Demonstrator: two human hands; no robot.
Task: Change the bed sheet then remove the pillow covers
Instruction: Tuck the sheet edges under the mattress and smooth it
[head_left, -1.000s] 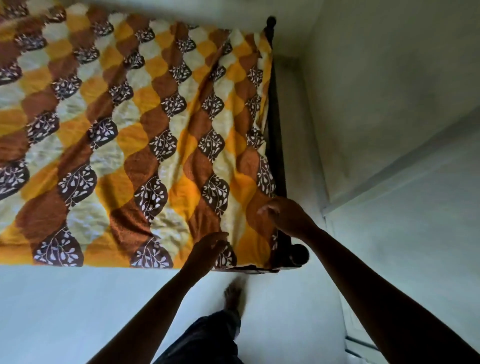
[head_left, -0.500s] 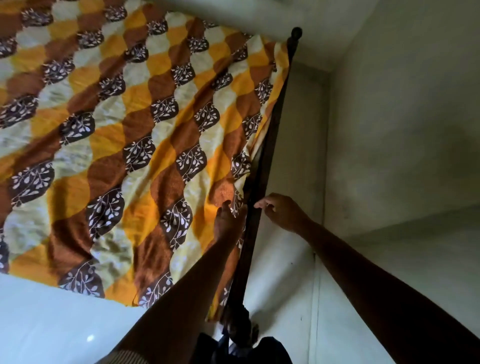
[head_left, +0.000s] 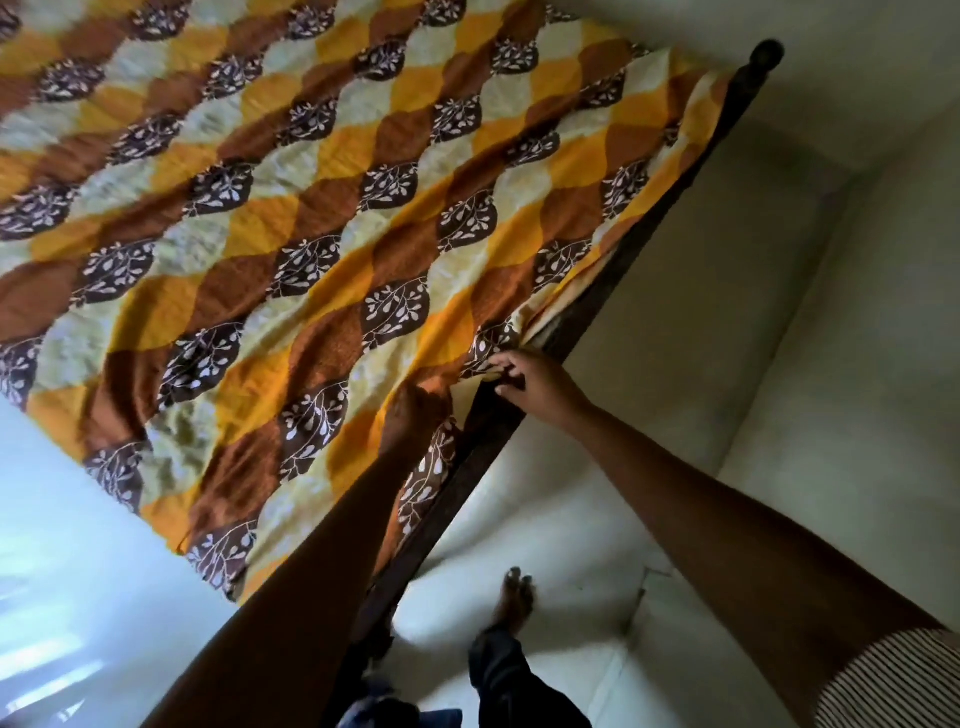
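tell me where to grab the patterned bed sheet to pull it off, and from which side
Grip the bed sheet at its loose folded edge beside the dark side rail, where the right hand pinches it. Come from the rail side: the edge bunches up there, while the rest lies flat with little to pinch.

dim room | bluish glare lower left | motion blur upper left | wide-angle edge bending

Head view; looks down, tilted.
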